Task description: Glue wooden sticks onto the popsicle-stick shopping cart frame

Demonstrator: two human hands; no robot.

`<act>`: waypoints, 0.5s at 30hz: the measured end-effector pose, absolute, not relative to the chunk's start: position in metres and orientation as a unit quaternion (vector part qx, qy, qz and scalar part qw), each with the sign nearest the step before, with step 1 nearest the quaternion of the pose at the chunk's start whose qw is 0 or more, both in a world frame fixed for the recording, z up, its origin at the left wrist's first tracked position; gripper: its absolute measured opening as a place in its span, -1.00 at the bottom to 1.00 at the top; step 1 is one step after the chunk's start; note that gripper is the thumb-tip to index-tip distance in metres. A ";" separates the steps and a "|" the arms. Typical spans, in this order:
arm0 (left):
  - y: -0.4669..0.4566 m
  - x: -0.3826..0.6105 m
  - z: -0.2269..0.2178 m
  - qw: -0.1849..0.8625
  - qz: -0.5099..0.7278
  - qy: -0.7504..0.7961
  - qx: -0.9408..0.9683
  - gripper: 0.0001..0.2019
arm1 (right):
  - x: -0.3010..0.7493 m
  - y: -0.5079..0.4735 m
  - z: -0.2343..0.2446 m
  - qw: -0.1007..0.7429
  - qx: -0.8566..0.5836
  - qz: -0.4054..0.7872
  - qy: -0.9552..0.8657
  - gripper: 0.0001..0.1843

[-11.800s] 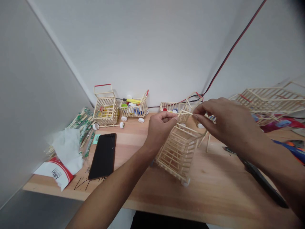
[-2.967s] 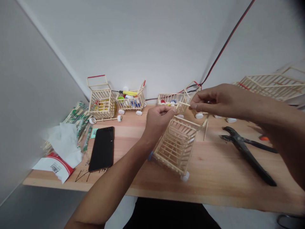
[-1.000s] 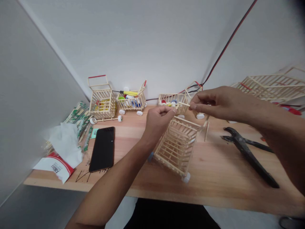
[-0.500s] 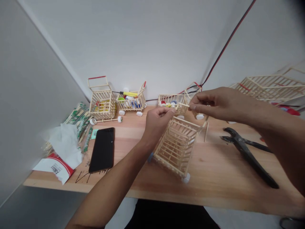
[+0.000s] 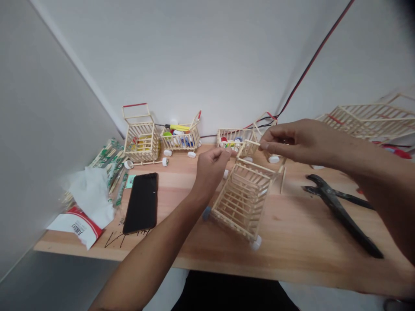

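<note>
Stick-built cart frame [image 5: 244, 201] sits tilted on the desk [image 5: 301, 255] beside your left hand [image 5: 210, 170], its fingers [image 5: 225, 152] curled near the top corner; contact can't be told. Your right hand [image 5: 301, 140] pinches a loose stick [image 5: 251, 141] there, fingertips together. You appear to be fitting it; seating that stick looks like the next call.

On a wooden bench [image 5: 292, 242], the right hand [image 5: 292, 142] pinches a thin wooden stick [image 5: 252, 141] above a tilted stick-built toy cart [image 5: 243, 201], the left hand [image 5: 210, 170] just beside it; black pliers [image 5: 337, 203] lie to the right.
</note>
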State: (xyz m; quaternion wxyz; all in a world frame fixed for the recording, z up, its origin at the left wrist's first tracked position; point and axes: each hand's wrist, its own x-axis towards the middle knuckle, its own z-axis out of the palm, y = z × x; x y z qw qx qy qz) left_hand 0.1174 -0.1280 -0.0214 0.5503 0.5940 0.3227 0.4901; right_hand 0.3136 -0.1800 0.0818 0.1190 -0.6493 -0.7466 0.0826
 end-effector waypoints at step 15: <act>-0.129 0.121 -0.024 0.541 0.506 0.294 0.604 -0.88 | 0.315 -0.179 0.078 0.122 -0.639 0.082 -0.755 -0.63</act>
